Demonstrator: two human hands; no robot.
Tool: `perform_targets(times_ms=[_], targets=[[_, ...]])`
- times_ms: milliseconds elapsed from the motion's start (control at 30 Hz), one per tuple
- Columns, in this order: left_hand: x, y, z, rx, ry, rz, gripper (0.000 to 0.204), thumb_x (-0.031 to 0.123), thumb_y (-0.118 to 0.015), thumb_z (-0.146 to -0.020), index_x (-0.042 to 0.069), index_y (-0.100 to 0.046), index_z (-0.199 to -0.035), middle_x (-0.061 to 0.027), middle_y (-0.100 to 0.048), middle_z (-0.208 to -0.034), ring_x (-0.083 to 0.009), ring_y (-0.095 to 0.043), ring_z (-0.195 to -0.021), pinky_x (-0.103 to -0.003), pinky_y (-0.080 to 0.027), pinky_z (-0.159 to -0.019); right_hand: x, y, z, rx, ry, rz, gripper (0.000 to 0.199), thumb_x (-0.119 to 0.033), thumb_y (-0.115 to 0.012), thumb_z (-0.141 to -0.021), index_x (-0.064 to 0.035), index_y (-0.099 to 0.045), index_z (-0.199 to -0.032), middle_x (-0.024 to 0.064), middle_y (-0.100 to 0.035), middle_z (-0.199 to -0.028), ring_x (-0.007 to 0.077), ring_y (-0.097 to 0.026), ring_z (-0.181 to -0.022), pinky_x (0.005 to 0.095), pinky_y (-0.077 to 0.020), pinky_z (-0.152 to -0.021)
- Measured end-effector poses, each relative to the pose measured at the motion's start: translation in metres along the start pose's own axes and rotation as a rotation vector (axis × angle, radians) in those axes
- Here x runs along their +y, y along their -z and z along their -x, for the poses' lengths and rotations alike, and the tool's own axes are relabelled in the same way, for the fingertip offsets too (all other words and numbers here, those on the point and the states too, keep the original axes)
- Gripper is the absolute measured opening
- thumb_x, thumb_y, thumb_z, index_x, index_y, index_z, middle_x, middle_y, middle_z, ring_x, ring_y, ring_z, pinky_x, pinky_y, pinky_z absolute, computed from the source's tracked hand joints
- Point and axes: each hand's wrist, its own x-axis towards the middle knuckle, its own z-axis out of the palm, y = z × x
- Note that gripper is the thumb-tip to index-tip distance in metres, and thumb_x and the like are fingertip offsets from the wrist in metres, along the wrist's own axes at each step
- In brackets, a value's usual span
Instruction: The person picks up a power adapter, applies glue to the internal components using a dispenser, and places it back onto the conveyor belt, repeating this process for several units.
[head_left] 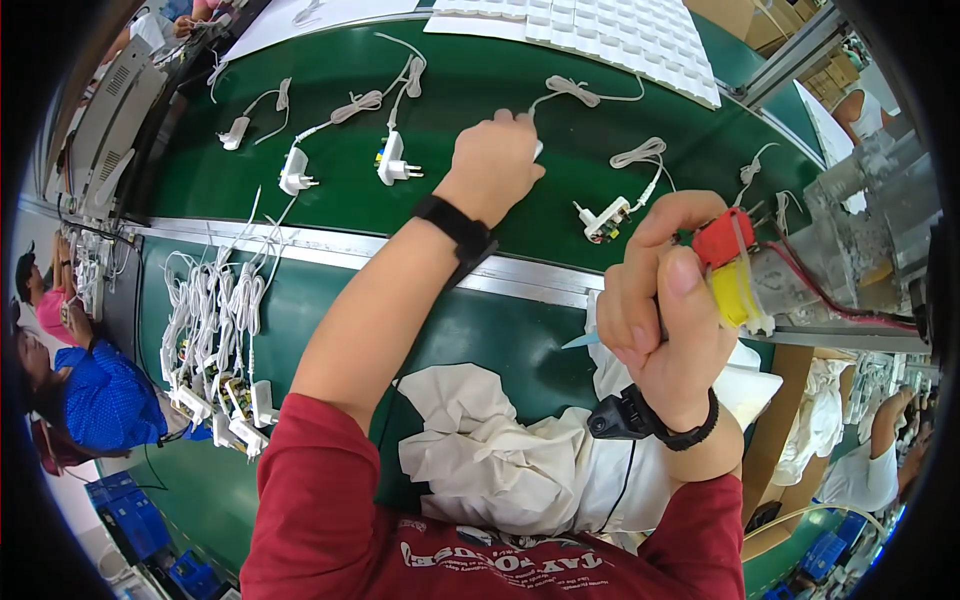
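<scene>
My left hand reaches over the green belt, fingers curled around a white power adapter; only a sliver of it shows, and its bundled cord lies beyond. My right hand is raised and closed, with a light-blue pointed tool sticking out below the curled fingers. Beside that thumb and forefinger is a red block with a yellow band, fixed to a clear cylindrical fixture with red and black wires. To its left on the belt lies an opened adapter with its circuit board exposed.
More corded adapters lie along the belt. A pile of adapters with white cords rests at the left. Crumpled cream cloth is before me. A white tray stands at the back; co-workers sit at both sides.
</scene>
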Motion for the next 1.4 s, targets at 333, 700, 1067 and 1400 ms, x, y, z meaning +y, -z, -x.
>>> perform_targets(times_ms=[333, 700, 1067, 1400], targets=[[0.048, 0.074, 0.087, -0.527, 0.871, 1.811, 0.031, 0.013, -0.051, -0.089, 0.002, -0.047, -0.118, -0.0073, -0.061, -0.105, -0.0119, -0.059, -0.091, -0.025, -0.053, -0.065, -0.011, -0.003, -0.007, 0.062, 0.016, 0.069, 0.028, -0.03, -0.044, -0.094, -0.0029, -0.04, -0.101, -0.002, -0.032, -0.048, 0.0059, -0.027, -0.036, 0.0222, -0.0227, -0.034], [0.088, 0.077, 0.12, -0.717, 0.645, 1.914, 0.038, 0.003, -0.045, -0.091, 0.009, -0.033, -0.127, -0.01, -0.05, -0.123, -0.0177, -0.054, -0.11, -0.031, -0.056, -0.075, -0.018, 0.001, -0.011, 0.11, 0.018, 0.047, 0.025, -0.03, -0.043, -0.094, -0.0054, -0.04, -0.097, -0.0027, -0.031, -0.047, 0.0057, -0.026, -0.035, 0.0218, -0.0219, -0.034], [0.087, 0.082, 0.12, -0.704, 0.596, 1.948, 0.039, 0.0, -0.044, -0.089, 0.009, -0.034, -0.126, -0.0105, -0.05, -0.125, -0.0182, -0.053, -0.112, -0.028, -0.056, -0.075, -0.018, 0.0, -0.013, 0.085, 0.028, 0.002, 0.022, -0.029, -0.043, -0.094, -0.0095, -0.036, -0.087, -0.0026, -0.032, -0.047, 0.006, -0.026, -0.035, 0.0216, -0.0226, -0.034], [0.084, 0.081, 0.121, -0.704, 0.628, 1.918, 0.039, -0.001, -0.044, -0.089, 0.008, -0.035, -0.126, -0.0109, -0.05, -0.125, -0.0191, -0.054, -0.112, -0.029, -0.056, -0.075, -0.028, -0.005, -0.013, 0.071, 0.015, 0.107, 0.022, -0.03, -0.041, -0.095, -0.0081, -0.036, -0.095, -0.0024, -0.032, -0.048, 0.0063, -0.027, -0.036, 0.0215, -0.0237, -0.035]])
